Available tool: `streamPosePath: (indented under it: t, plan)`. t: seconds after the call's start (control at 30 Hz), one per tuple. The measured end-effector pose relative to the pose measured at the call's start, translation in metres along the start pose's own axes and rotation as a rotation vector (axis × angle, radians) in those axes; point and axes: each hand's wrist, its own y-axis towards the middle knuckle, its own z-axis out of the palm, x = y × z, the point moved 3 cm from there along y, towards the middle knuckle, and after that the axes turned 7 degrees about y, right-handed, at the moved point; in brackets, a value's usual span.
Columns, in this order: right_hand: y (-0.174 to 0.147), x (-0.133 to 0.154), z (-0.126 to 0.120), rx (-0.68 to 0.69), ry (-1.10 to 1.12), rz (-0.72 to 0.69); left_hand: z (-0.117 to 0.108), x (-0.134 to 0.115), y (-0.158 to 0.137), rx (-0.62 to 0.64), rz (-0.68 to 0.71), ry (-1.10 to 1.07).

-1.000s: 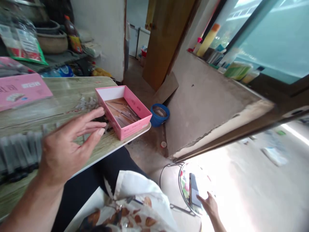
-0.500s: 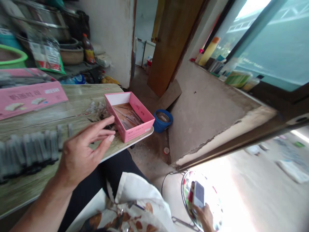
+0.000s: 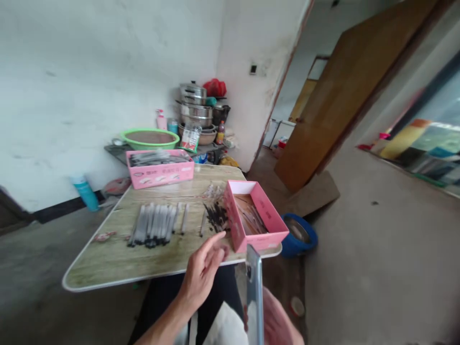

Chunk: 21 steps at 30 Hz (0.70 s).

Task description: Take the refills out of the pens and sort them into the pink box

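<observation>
My left hand (image 3: 204, 269) hovers at the near edge of the table, its fingers loosely stretched and apart, holding nothing. In my right hand (image 3: 276, 318) a smartphone (image 3: 254, 294) stands upright, seen almost edge-on in front of my lap. Just beyond the left fingertips is an open pink box (image 3: 266, 206) with thin sticks (image 3: 253, 218) inside. Beside it lie small black pieces (image 3: 216, 215) and small whitish ones (image 3: 213, 191). A row of clear, pen-like tubes with black ends (image 3: 153, 223) covers the middle of the table.
Another pink box (image 3: 161, 175), full of similar tubes, sits at the table's (image 3: 108, 261) back. Behind it are a green-rimmed basin (image 3: 151, 139) and stacked steel pots (image 3: 196, 112). A blue bucket (image 3: 299, 235) stands on the floor at the right, near an open wooden door (image 3: 345, 91).
The view has swung left, bringing the whole table in. My right hand has brought the phone up from the round stool at the right to before my lap. My left hand stays open.
</observation>
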Motion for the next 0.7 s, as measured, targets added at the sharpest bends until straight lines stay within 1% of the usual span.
streamPosePath:
  t: [0.03, 0.07, 0.1, 0.17, 0.2, 0.3, 0.37, 0.47, 0.5, 0.57, 0.63, 0.7]
  plan:
    - [0.015, 0.009, 0.026, 0.139, -0.038, -0.029, -0.004, 0.0, -0.004, -0.03, -0.001, -0.078]
    - [0.028, 0.019, 0.051, 0.283, -0.13, -0.101, -0.008, 0.001, -0.008, -0.038, 0.009, -0.162]
    - [0.039, 0.027, 0.074, 0.354, -0.245, -0.207, -0.01, 0.002, -0.012, -0.024, 0.031, -0.252]
    - [0.056, 0.034, 0.11, 0.348, -0.476, -0.366, -0.015, 0.006, -0.018, 0.043, 0.084, -0.423]
    - [0.063, 0.033, 0.124, 0.315, -0.573, -0.418, -0.018, 0.01, -0.02, 0.059, 0.106, -0.491]
    - [0.076, 0.017, 0.155, 0.245, -0.753, -0.474, -0.03, 0.024, -0.021, 0.007, 0.114, -0.626]
    - [0.078, 0.004, 0.169, 0.192, -0.815, -0.524, -0.038, 0.032, -0.02, -0.031, 0.072, -0.705]
    - [0.076, -0.013, 0.182, 0.142, -0.881, -0.626, -0.047, 0.039, -0.02, -0.045, -0.01, -0.837]
    - [0.075, -0.018, 0.185, 0.15, -0.899, -0.642, -0.05, 0.04, -0.021, -0.052, -0.026, -0.872]
    - [0.074, -0.026, 0.187, 0.177, -0.922, -0.632, -0.055, 0.038, -0.022, -0.081, -0.055, -0.922]
    - [0.075, -0.032, 0.183, 0.222, -0.913, -0.601, -0.059, 0.035, -0.022, -0.139, -0.103, -0.96]
    - [0.076, -0.032, 0.174, 0.279, -0.879, -0.605, -0.063, 0.03, -0.02, -0.21, -0.15, -0.991]
